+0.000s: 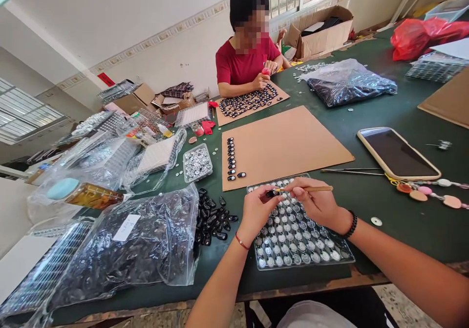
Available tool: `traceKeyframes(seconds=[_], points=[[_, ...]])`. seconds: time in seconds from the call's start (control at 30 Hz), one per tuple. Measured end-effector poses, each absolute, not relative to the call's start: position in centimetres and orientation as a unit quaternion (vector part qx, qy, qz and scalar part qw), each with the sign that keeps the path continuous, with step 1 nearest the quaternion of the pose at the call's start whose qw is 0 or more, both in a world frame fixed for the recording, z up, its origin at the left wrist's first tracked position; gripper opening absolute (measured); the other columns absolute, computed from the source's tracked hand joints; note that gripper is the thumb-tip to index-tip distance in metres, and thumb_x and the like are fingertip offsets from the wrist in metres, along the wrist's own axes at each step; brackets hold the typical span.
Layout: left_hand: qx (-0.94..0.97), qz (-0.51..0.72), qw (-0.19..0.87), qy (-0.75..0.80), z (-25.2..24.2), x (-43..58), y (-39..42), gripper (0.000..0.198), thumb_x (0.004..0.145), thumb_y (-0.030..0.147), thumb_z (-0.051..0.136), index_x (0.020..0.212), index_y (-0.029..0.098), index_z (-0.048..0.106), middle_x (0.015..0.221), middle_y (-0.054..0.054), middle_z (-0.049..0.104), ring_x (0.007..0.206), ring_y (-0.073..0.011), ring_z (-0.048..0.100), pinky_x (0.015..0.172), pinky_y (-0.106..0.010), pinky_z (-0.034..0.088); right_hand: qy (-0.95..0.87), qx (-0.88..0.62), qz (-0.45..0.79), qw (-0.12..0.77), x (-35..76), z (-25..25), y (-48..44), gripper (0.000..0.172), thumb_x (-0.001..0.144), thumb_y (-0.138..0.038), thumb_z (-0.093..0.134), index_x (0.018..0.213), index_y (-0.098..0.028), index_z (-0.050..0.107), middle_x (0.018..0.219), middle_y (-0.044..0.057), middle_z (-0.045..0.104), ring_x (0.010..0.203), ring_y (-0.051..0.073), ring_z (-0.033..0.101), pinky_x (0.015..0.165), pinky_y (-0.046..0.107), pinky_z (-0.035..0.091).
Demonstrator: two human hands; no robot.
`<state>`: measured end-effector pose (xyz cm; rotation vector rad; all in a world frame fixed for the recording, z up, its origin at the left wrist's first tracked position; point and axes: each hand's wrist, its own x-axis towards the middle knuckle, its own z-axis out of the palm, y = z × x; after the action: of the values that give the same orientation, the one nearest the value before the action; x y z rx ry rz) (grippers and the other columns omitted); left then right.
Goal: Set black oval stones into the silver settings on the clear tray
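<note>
Your left hand [258,210] is pinching a small black piece [270,193] above the near end of the cardboard, its fingers closing on the edges, probably so the upper face is staying clear. Your right hand [318,205] is gripping a thin wooden stick [318,188] like a pen, fingers set near the tip, likely for fine control; the tip is meeting or nearly meeting the piece. Both hands are hovering over a clear tray [306,265] of pale discs [282,235], which is seemingly sitting close for short reaches. Loose black pieces [214,220] are lying on the bench [399,240] to your left, apparently within easy reach, while others are lining the left edge of the cardboard [286,144], apparently for tidy spacing.
</note>
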<state>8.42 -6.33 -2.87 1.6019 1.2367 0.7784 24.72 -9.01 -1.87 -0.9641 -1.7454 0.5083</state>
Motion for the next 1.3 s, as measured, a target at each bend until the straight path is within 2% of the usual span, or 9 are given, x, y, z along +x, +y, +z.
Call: traceKeyframes(seconds=[0.2, 0.43, 0.63, 0.8, 0.9, 1.03, 1.1, 1.17, 1.3], points=[[0.657, 0.318, 0.471, 0.495, -2.3, 8.3, -6.6, 0.029, 0.065, 0.030, 0.063, 0.090, 0.017, 0.064, 0.078, -0.004, 0.064, 0.062, -0.0124, 0.057, 0.055, -0.022, 0.045, -0.771, -0.381, 0.141, 0.490, 24.6, -2.2, -8.6, 0.019, 0.086, -0.020, 0.034, 0.076, -0.018, 0.050, 0.067, 0.003, 0.056, 0.061, 0.013, 0.050, 0.058, 0.026, 0.038], [0.681, 0.304, 0.439, 0.502, -2.4, 8.3, -6.6, 0.024, 0.067, 0.029, 0.062, 0.088, 0.017, 0.065, 0.072, -0.003, 0.064, 0.056, -0.0105, 0.052, 0.051, -0.021, 0.042, -0.784, -0.388, 0.133, 0.466, 24.4, -2.5, -8.7, 0.019, 0.087, -0.022, 0.033, 0.078, -0.018, 0.049, 0.067, 0.003, 0.056, 0.059, 0.013, 0.048, 0.058, 0.027, 0.037], [0.685, 0.315, 0.445, 0.484, -2.5, 8.3, -6.7, 0.023, 0.068, 0.027, 0.061, 0.088, 0.016, 0.065, 0.081, -0.004, 0.065, 0.063, -0.0114, 0.055, 0.058, -0.021, 0.045, -0.791, -0.387, 0.131, 0.455, 24.4, -2.5, -8.7, 0.019, 0.086, -0.021, 0.033, 0.077, -0.017, 0.049, 0.065, 0.003, 0.054, 0.059, 0.013, 0.046, 0.058, 0.026, 0.036], [0.680, 0.310, 0.427, 0.509, -2.4, 8.7, -7.0, 0.021, 0.071, 0.029, 0.057, 0.085, 0.015, 0.065, 0.065, -0.003, 0.062, 0.053, -0.0095, 0.050, 0.048, -0.020, 0.040, -0.792, -0.388, 0.152, 0.446, 23.9, -2.8, -9.0, 0.025, 0.087, -0.026, 0.033, 0.073, -0.017, 0.051, 0.064, 0.004, 0.053, 0.060, 0.013, 0.046, 0.059, 0.027, 0.036], [0.653, 0.317, 0.472, 0.500, -2.7, 9.1, -7.2, 0.020, 0.070, 0.028, 0.058, 0.081, 0.013, 0.064, 0.062, -0.002, 0.060, 0.050, -0.0090, 0.049, 0.046, -0.020, 0.038, -0.736, -0.423, 0.250, 0.466, 24.0, -2.7, -8.9, 0.031, 0.087, -0.035, 0.033, 0.069, -0.017, 0.050, 0.059, 0.003, 0.050, 0.055, 0.013, 0.046, 0.054, 0.026, 0.037], [0.621, 0.327, 0.525, 0.481, -3.1, 9.1, -7.3, 0.020, 0.070, 0.028, 0.057, 0.084, 0.014, 0.062, 0.059, -0.001, 0.057, 0.050, -0.0098, 0.053, 0.048, -0.021, 0.041, -0.503, -0.481, 0.461, 0.551, 24.8, -1.8, -7.9, 0.044, 0.087, -0.047, 0.021, 0.057, -0.020, 0.038, 0.051, -0.001, 0.041, 0.041, 0.009, 0.040, 0.043, 0.024, 0.034], [0.618, 0.336, 0.527, 0.478, -3.1, 8.9, -7.4, 0.023, 0.072, 0.031, 0.056, 0.087, 0.015, 0.062, 0.057, 0.000, 0.055, 0.050, -0.0101, 0.053, 0.049, -0.021, 0.042, -0.464, -0.499, 0.490, 0.544, 25.1, -1.5, -7.5, 0.044, 0.085, -0.051, 0.025, 0.056, -0.020, 0.037, 0.052, -0.002, 0.042, 0.038, 0.008, 0.037, 0.041, 0.024, 0.033], [0.631, 0.338, 0.519, 0.468, -2.8, 8.8, -7.6, 0.027, 0.072, 0.035, 0.055, 0.091, 0.016, 0.062, 0.058, 0.000, 0.056, 0.050, -0.0103, 0.053, 0.050, -0.022, 0.042, -0.511, -0.542, 0.460, 0.483, 25.1, -1.5, -7.5, 0.037, 0.079, -0.051, 0.041, 0.061, -0.019, 0.047, 0.057, 0.000, 0.050, 0.043, 0.009, 0.043, 0.046, 0.025, 0.037], [0.683, 0.327, 0.467, 0.457, -2.1, 8.9, -7.9, 0.031, 0.072, 0.041, 0.054, 0.091, 0.018, 0.063, 0.062, 0.000, 0.058, 0.054, -0.0109, 0.052, 0.054, -0.023, 0.042, -0.622, -0.544, 0.428, 0.365, 24.6, -1.5, -8.0, 0.029, 0.072, -0.044, 0.055, 0.086, -0.020, 0.061, 0.083, 0.003, 0.063, 0.080, 0.018, 0.057, 0.072, 0.029, 0.043]])
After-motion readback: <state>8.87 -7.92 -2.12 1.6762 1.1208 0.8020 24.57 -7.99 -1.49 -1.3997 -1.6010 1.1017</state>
